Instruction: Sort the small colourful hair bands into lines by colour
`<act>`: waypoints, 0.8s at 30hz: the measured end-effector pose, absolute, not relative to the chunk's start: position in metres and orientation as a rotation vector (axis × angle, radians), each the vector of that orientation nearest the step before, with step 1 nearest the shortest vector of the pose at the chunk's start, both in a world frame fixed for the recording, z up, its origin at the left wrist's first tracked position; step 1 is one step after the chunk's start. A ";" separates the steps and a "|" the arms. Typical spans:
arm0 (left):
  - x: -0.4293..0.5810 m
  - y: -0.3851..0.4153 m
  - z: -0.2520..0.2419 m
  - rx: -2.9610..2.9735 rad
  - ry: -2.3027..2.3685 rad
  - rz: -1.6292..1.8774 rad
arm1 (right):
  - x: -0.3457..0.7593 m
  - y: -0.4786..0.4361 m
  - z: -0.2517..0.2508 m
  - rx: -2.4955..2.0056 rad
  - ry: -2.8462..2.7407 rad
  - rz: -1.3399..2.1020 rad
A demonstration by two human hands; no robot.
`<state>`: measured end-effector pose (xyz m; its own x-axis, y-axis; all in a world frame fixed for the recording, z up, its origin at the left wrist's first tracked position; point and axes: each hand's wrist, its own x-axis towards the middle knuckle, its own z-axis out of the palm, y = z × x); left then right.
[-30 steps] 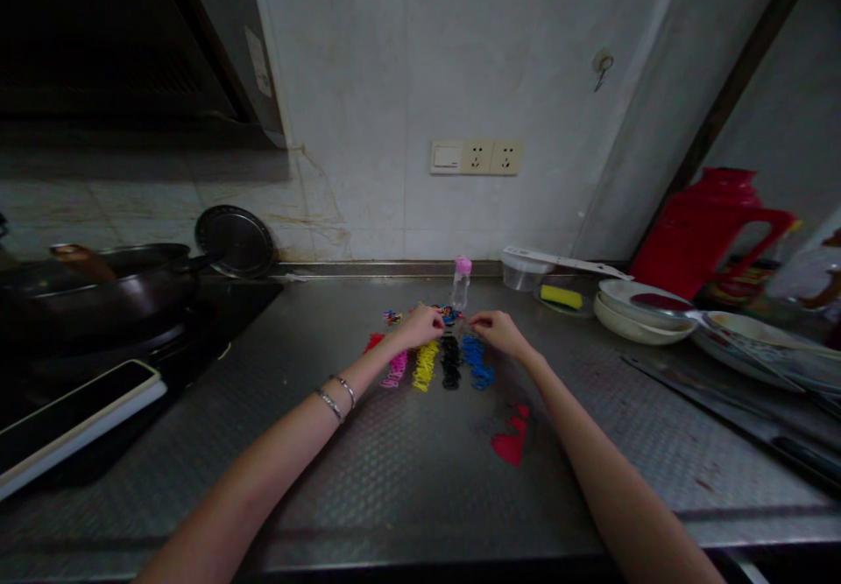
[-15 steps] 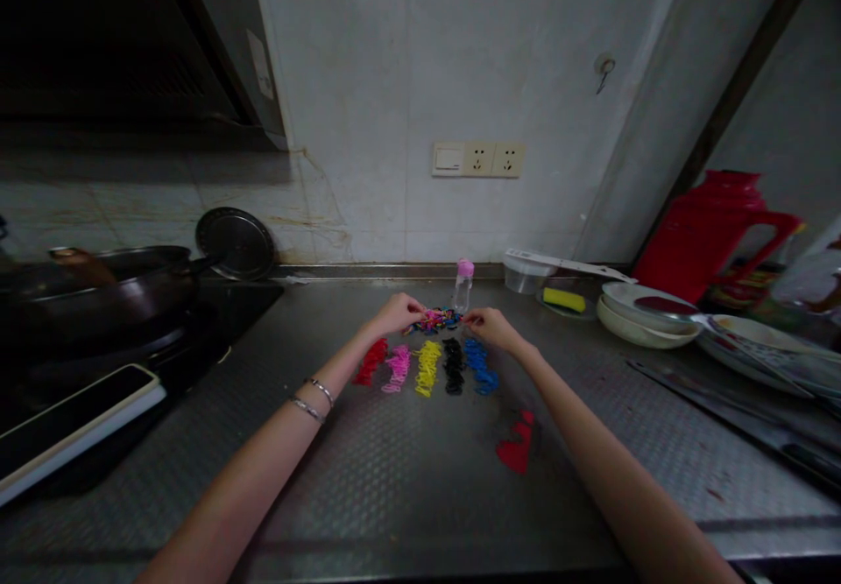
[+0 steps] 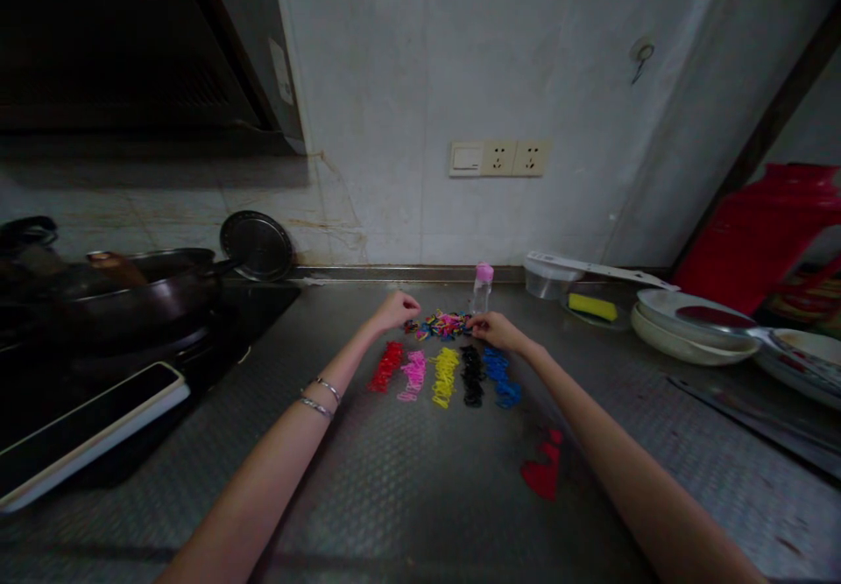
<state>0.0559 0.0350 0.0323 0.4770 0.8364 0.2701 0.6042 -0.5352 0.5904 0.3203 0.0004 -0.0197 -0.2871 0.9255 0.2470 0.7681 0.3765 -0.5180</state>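
Observation:
A mixed pile of small coloured rubber bands point(image 3: 441, 325) lies on the steel counter between my hands. My left hand point(image 3: 396, 310) hovers at the pile's left edge, thumb and fingers pinched; anything between them is too small to make out. At the right edge, my right hand point(image 3: 498, 331) has its fingertips closed at the bands, and what they grip is hidden. In front lie separate rows of red bands point(image 3: 386, 367), pink bands point(image 3: 413, 376), yellow bands point(image 3: 445, 376), black bands point(image 3: 471, 376) and blue bands point(image 3: 501, 377).
Behind the pile stands a clear bottle with a pink cap point(image 3: 483, 286). A red heart-shaped piece point(image 3: 542, 470) lies near my right forearm. Bowls point(image 3: 687, 326), a yellow sponge point(image 3: 592, 307) and a knife are on the right. A pan point(image 3: 141, 291) sits on the left stove.
The view has shifted, so the scene sits further right in the picture. My left hand has drawn back from the pile to its left edge; my right hand stays at the right edge.

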 end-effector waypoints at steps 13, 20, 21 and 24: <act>0.057 0.041 0.019 2.304 1.175 0.695 | 0.324 -0.017 0.019 -1.418 -2.128 1.031; 0.055 0.044 0.018 2.301 1.182 0.705 | 0.311 -0.010 0.021 -1.398 -2.122 0.832; 0.054 0.044 0.019 2.301 1.181 0.712 | 0.306 -0.009 0.020 -1.380 -2.142 0.800; 0.050 0.044 0.023 2.286 1.197 0.728 | 0.292 -0.006 0.017 -1.334 -2.219 0.685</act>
